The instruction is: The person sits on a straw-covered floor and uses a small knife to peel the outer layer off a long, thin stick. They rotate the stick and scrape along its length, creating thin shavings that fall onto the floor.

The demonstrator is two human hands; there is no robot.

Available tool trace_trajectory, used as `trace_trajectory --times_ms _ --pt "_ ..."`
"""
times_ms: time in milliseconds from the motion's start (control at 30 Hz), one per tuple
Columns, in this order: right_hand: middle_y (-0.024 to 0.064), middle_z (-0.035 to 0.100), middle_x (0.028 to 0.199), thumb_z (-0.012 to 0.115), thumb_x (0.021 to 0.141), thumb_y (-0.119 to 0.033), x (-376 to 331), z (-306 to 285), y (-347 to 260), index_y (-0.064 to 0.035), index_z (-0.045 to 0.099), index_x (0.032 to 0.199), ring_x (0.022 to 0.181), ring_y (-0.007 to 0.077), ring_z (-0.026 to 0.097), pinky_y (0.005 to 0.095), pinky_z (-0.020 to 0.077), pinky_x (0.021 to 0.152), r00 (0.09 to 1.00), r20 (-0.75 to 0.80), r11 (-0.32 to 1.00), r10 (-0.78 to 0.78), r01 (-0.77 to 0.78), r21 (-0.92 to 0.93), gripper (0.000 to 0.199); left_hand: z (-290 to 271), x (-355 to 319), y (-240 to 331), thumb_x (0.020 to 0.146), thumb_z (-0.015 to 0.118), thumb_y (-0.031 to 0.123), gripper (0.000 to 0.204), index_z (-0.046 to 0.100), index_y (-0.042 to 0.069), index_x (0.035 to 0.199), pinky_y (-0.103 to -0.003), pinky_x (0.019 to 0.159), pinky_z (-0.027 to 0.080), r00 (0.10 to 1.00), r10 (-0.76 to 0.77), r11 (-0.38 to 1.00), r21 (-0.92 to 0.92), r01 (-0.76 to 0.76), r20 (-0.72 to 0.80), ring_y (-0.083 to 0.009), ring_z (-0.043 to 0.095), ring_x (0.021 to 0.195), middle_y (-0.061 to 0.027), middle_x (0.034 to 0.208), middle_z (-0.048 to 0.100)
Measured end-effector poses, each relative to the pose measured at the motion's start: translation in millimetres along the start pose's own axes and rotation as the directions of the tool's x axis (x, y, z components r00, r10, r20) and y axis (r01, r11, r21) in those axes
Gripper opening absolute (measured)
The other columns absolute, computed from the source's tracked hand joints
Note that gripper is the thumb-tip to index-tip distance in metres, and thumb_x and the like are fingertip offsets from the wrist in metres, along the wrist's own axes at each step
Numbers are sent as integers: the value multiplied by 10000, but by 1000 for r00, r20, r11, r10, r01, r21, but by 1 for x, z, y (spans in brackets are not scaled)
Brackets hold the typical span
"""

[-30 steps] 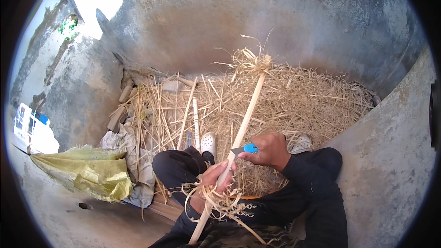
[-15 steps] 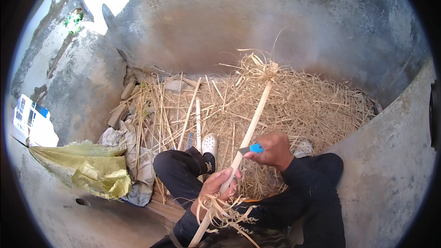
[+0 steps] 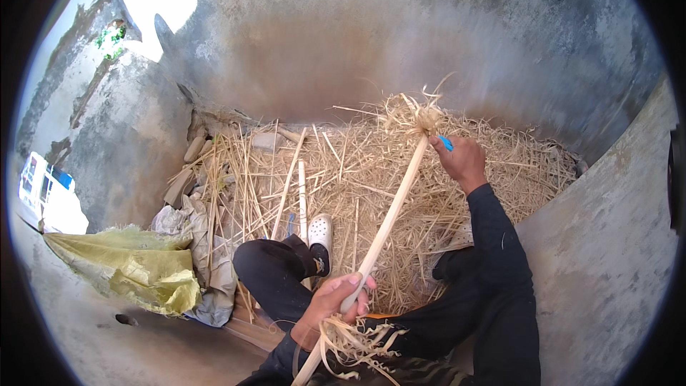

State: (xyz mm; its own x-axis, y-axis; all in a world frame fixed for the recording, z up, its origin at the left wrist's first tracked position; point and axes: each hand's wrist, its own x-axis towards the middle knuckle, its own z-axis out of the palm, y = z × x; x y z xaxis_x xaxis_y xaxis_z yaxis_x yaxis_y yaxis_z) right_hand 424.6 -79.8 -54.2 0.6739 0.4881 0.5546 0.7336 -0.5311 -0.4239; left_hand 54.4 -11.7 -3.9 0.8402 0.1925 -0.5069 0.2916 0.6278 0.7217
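Observation:
A long pale wooden strip, likely bamboo, slants from my lap up and away to the right. My left hand is wrapped round its lower part. Curled shavings hang from the strip below that hand. At the far end, a tuft of thin shavings clings to the strip. There my right hand is closed round a knife with a blue handle, right beside the tuft; its blade is hidden.
Loose shavings cover the floor out to the concrete wall. Several thin strips lie at the left. A yellowish woven sack lies at the left edge. A white clog is on my left foot.
My right hand with the knife has slid up along the strip, away from my left hand, to the tuft at the far end. My left hand keeps its grip.

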Motion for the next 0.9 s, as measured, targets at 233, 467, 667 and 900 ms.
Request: trace_trajectory --times_ms 233,467,667,900 --pt "47 465 426 515 813 -727 -80 -26 -85 -133 528 519 360 220 489 344 373 368 920 163 896 -356 286 341 663 3 11 23 1013 441 291 361 530 -45 1111 -188 419 357 993 116 993 -31 -116 13 -71 433 431 -49 617 548" --pt "43 471 419 553 785 -726 -82 -17 -88 -140 514 514 362 219 521 352 393 367 920 75 897 -385 354 264 647 6 7 26 1012 437 310 363 539 -25 1107 -194 422 360 989 147 988 40 -147 12 -68 445 429 -107 666 623" --pt "44 459 409 516 788 -755 -79 -16 -86 -133 499 508 349 200 501 346 380 350 932 81 902 -352 315 294 682 1 6 23 1009 433 325 378 539 -26 1103 -199 426 377 992 121 992 23 -122 35 -74 467 422 -153 718 655" --pt "23 443 411 555 744 -770 -91 -13 -99 -146 472 483 361 204 503 329 390 380 858 -4 818 -513 491 301 682 6 4 25 1009 432 325 377 541 -23 1107 -194 431 381 989 145 983 120 -140 -27 -76 472 423 -157 737 660"
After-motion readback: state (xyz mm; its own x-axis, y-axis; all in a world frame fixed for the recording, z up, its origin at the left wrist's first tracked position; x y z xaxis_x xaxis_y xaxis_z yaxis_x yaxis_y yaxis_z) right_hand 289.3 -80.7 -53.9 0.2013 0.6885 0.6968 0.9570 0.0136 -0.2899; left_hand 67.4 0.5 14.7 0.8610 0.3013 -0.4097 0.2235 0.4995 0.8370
